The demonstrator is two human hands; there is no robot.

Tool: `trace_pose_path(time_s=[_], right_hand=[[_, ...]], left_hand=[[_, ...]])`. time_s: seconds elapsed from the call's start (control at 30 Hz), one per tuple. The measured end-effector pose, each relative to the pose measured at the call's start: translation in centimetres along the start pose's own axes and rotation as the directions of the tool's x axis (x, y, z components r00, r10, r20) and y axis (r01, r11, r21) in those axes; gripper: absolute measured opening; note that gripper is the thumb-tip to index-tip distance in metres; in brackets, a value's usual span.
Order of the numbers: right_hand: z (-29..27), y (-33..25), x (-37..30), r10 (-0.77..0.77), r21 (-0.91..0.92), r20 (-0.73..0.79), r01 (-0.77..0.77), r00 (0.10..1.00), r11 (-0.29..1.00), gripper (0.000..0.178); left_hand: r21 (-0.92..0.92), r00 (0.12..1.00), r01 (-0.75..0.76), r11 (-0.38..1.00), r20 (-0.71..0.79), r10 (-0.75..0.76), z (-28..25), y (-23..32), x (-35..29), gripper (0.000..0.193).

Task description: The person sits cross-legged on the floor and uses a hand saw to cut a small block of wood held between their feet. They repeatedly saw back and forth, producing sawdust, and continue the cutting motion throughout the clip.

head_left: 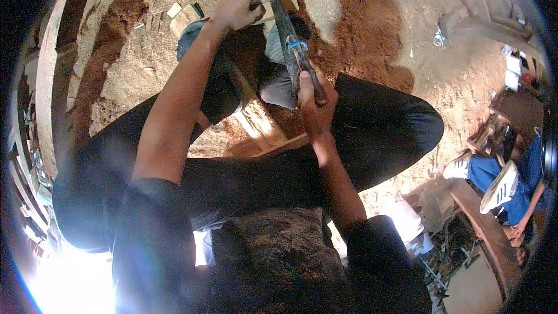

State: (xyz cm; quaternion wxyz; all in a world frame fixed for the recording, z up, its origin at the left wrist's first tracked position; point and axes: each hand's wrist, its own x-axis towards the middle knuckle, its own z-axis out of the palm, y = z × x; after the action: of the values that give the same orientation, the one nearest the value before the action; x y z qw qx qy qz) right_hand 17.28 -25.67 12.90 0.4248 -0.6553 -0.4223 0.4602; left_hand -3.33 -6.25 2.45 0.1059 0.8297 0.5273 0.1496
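Right hand (318, 104) is closed round the handle of a long saw (283, 23), thumb laid along the top. Saw sits ahead of the person, above the lap, blade pointing away and slightly left, far end running off the top of the view. Blue band (298, 45) wraps it just ahead of the grip.

Left hand (237, 6) is palm down, left of the blade, fingers bent, at a pale piece of wood (289, 0). Can't tell if it's gripping or just pressing. Wood passes behind the blade from here; can't confirm tooth contact.

Person is seated, dark trousers (383, 125), knees spread wide, both forearms reaching forward between them. Small wood block (185, 17) on the ground left of the left hand. Reddish-brown sawdust-like patch (372, 35) right of the saw, similar streak (119, 46) over on the left.

Far left: long upright-looking timber (46, 87) near the edge of view. Lower right: second person, blue jeans (526, 168), white striped shoe (500, 186), next to a long brown plank (488, 235). Pale board (474, 285) and a tangled scrap heap (444, 250) beside that.
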Motion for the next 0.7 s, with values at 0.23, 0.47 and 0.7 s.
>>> trace_pose_path(time_s=[0.23, 0.47, 0.7], right_hand=[[0.1, 1.7, 0.0, -0.170, -0.075, -0.012, 0.169, 0.985, 0.983, 0.037], [-0.8, 1.3, -0.6, -0.123, -0.039, -0.039, 0.122, 0.992, 0.992, 0.038], [-0.2, 3.0, -0.7, -0.256, -0.181, -0.060, 0.242, 0.965, 0.953, 0.040]], left_hand=[[-0.074, 0.979, -0.030, 0.997, 0.199, 0.044, -0.4, -1.5, -0.6, 0.040], [0.035, 0.992, 0.051, 0.998, 0.113, -0.055, 0.6, 0.1, -1.8, 0.040], [0.280, 0.997, 0.078, 0.957, -0.036, -0.070, 1.4, 2.7, -1.9, 0.070]])
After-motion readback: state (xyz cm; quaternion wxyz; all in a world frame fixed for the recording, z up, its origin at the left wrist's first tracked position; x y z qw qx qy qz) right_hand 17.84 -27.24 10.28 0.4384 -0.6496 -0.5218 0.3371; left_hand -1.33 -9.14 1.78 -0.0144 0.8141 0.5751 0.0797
